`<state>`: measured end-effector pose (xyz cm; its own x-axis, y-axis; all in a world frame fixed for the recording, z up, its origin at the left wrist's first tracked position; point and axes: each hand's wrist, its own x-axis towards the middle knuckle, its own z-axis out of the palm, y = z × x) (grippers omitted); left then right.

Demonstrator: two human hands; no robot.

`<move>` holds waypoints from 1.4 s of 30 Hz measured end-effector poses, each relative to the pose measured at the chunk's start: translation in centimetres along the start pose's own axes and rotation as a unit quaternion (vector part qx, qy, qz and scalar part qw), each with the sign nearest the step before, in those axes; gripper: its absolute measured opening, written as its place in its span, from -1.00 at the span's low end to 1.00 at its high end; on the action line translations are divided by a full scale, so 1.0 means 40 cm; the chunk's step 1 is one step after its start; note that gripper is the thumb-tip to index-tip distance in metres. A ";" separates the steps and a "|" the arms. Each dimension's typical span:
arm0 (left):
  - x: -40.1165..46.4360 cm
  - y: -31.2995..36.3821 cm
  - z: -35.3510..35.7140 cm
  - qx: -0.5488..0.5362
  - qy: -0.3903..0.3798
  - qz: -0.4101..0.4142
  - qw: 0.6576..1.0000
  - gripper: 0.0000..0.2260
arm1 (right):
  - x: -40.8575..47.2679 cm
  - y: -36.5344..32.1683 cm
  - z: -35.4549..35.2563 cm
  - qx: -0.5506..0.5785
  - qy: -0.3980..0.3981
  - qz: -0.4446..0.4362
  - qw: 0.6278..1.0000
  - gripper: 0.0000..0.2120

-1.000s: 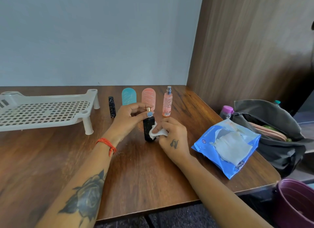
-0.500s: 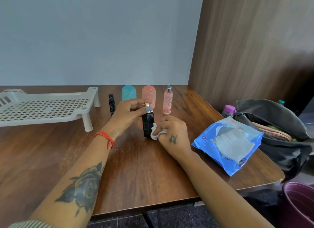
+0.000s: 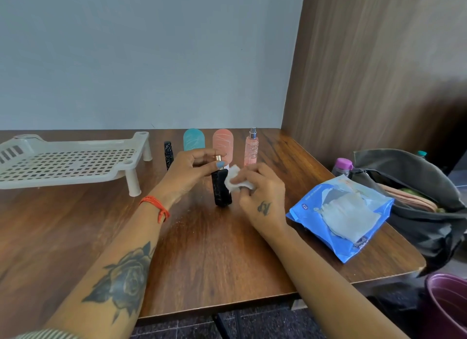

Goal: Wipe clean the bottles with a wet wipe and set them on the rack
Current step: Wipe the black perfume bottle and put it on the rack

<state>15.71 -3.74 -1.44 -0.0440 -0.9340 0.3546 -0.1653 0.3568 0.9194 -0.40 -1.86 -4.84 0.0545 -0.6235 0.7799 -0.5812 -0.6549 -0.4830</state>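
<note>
Bottles first, since they're the whole job: none are on the rack yet, they're all standing on the table [image 3: 214,258], so I'll place everything off the black bottle [image 3: 221,190] in the middle. Going big to small from there.

The table is brown wood, butted into a corner between a pale wall and a wood-panel wall. Off to the right of the black bottle, hanging at the table's edge, sits a dark bag [image 3: 414,187], open at the top with a purple-capped bottle [image 3: 342,165] poking up beside it. Well to the left of the black bottle is the white rack [image 3: 68,162], a perforated tray on short legs. Between the black bottle and the bag lies the blue wipes pack [image 3: 341,215], a sheet half pulled out on top.

The left hand [image 3: 188,173] comes in from the left and pinches the black bottle's gold cap between thumb and fingers, keeping it upright on the wood. The right hand [image 3: 260,194] is curled around a scrunched wipe [image 3: 236,181] and presses it against the bottle's upper right side.

Behind the black bottle is a row near the wall: a small dark bottle [image 3: 167,150] on the left, then a teal bottle [image 3: 194,139], a peach bottle [image 3: 223,143] directly behind, and a slim pink spray [image 3: 251,148] on the right. An orange wristband [image 3: 156,206] sits on the left wrist
</note>
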 end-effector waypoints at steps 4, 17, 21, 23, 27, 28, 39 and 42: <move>-0.004 -0.005 -0.004 -0.003 -0.006 -0.003 1.000 -0.79 | -0.008 -0.009 0.011 0.016 -0.038 -0.039 0.998 -0.82; -0.002 -0.001 -0.004 0.030 -0.009 -0.011 0.999 -0.82 | -0.002 -0.005 0.000 -0.021 -0.046 -0.035 0.998 -0.78; -0.007 0.002 -0.004 0.030 -0.004 -0.010 0.999 -0.81 | -0.007 0.005 -0.013 -0.004 -0.116 -0.020 0.993 -0.85; -0.009 0.006 -0.003 0.022 -0.004 -0.012 1.000 -0.80 | -0.009 0.011 -0.018 -0.003 -0.155 -0.029 0.988 -0.84; -0.010 0.009 0.000 0.024 -0.019 -0.007 1.000 -0.79 | -0.001 0.009 -0.014 -0.015 -0.027 -0.046 0.998 -0.85; -0.010 0.010 0.001 0.028 -0.022 -0.005 0.999 -0.80 | 0.002 0.006 -0.013 -0.014 0.009 -0.036 0.999 -0.85; -0.016 0.013 0.008 0.058 -0.039 -0.026 0.997 -0.80 | -0.008 -0.002 -0.018 -0.013 -0.102 -0.118 0.988 -0.81; -0.019 0.019 0.008 0.031 -0.023 -0.028 0.999 -0.82 | -0.005 -0.003 -0.014 -0.002 -0.042 -0.104 0.994 -0.85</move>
<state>15.30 -2.77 -1.05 -0.0779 -0.9526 0.2942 -0.2302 0.3043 0.9243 -0.80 -1.41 -4.70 0.2412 -0.5079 0.8270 -0.5530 -0.7722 -0.3130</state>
